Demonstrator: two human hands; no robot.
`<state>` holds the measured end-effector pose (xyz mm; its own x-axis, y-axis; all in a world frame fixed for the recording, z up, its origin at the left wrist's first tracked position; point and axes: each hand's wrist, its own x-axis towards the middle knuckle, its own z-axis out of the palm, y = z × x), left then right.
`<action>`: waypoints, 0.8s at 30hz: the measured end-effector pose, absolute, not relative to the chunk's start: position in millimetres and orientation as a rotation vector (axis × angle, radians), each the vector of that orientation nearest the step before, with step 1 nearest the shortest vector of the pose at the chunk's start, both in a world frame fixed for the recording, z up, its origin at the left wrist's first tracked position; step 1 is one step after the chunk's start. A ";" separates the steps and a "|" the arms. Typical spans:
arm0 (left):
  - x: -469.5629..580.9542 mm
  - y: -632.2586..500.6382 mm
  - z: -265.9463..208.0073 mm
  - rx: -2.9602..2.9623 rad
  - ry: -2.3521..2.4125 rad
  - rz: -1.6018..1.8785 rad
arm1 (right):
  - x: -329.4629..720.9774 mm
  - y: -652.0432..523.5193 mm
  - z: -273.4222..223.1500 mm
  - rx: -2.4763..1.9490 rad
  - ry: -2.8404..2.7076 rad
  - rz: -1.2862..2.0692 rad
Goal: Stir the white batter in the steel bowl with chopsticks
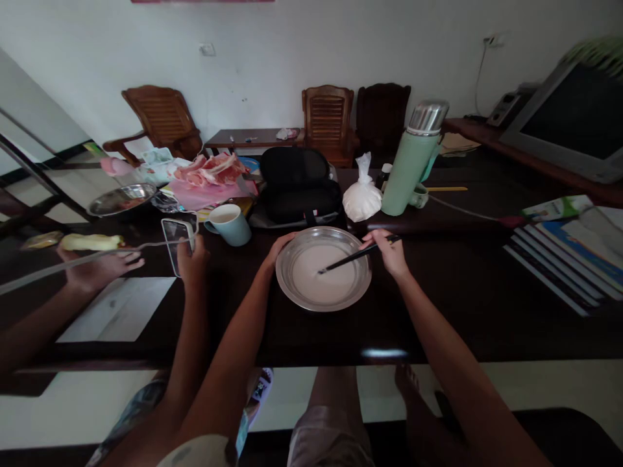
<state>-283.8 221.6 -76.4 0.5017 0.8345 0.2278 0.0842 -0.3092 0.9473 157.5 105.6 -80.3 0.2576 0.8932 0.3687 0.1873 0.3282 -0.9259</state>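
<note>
A metal bowl (pixel 287 287) holding a milky, pale liquid (pixel 316 259) stands on the dark table in front of me. My left hand (pixel 281 248) grips its left rim; some of the fingers are hidden behind the edge. From the right, my right hand (pixel 388 251) is closed around dark chopsticks (pixel 348 259), whose tips dip into the liquid. Just behind the bowl sit a knotted plastic bag of white powder (pixel 363 198) and a tall green thermos (pixel 411 168). A light blue mug (pixel 233 228) stands to the left, near my left hand.
At my left, another person's hands hold a phone (pixel 176 246) and a pale yellow, elongated food piece (pixel 92 242). Raw meat (pixel 211 170) lies on a pink bag beside a metal basin (pixel 121 200). A black case (pixel 299 185) is behind the bowl; books (pixel 569 263) are stacked right.
</note>
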 end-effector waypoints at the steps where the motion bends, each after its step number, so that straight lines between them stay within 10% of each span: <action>1: -289.1 223.9 -80.1 1.708 0.764 0.997 | 157.4 104.4 -75.0 -1.158 -1.312 0.664; 24: -329.3 242.9 -116.2 1.616 0.756 1.433 | 173.6 108.0 -75.3 -1.151 -1.176 0.725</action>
